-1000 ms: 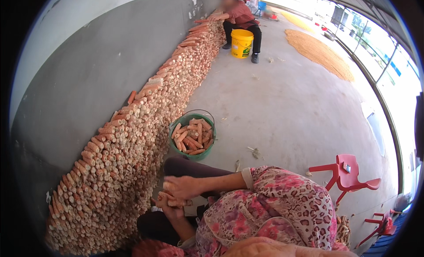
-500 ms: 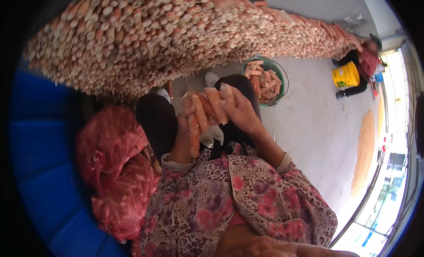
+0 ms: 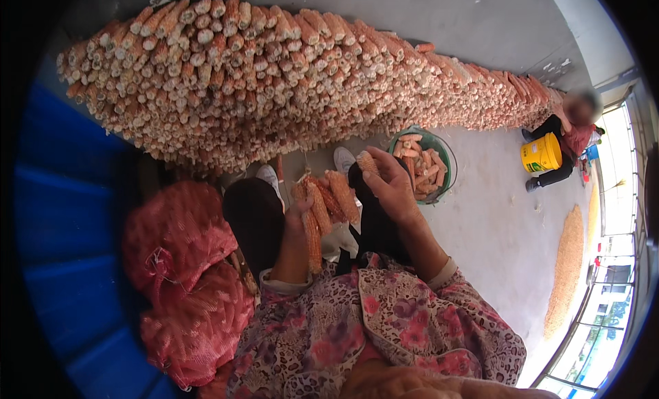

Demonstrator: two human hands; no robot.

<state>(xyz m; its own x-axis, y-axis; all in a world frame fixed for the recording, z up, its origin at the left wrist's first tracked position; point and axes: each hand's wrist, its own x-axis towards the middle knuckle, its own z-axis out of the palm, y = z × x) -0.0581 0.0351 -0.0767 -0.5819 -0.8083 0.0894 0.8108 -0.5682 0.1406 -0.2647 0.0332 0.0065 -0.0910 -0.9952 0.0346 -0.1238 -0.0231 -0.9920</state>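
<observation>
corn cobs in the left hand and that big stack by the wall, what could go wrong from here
The left hand grips a splayed bunch of cobs, so one might slip out.

The cob stack shows no brace along its front; cobs could perhaps roll toward the shoes.

The green bucket of cobs stands close to the right leg, so a bump might jostle or tip it.

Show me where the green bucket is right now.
In the head view, the green bucket stands right of centre, just right of the right hand, beside the corncob stack.
</observation>
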